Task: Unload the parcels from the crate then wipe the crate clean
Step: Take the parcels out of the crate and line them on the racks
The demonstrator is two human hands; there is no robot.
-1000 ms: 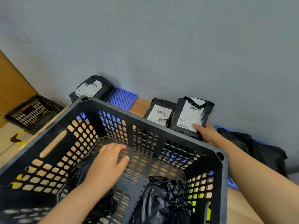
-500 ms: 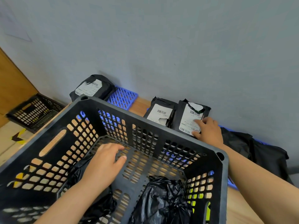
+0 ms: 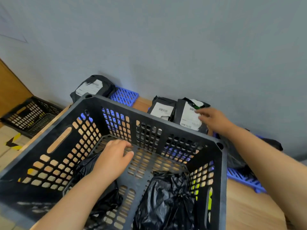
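Behind the crate (image 3: 154, 121), our right hand (image 3: 214, 120) has slid from the labelled parcel's (image 3: 187, 117) lower corner onto its face, fingers straight and steadying it: parcel set down. Left hand (image 3: 114, 156) rests inside the crate, fingers relaxed. Two black bags (image 3: 166, 196) remain inside, so unloading is unfinished.

Black grid-holed crate (image 3: 149, 117); black parcels (image 3: 178, 112), white barcoded labels (image 3: 162, 112); glossy black bags (image 3: 166, 196); blue lattice mats (image 3: 124, 96); grey wall (image 3: 166, 47); tan table (image 3: 245, 205) (yellow-and-black striped tape (image 3: 13, 143) on the floor).

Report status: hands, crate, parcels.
Left hand open on crate floor. Right hand flat on labelled parcel at wall. Two black bags left inside.
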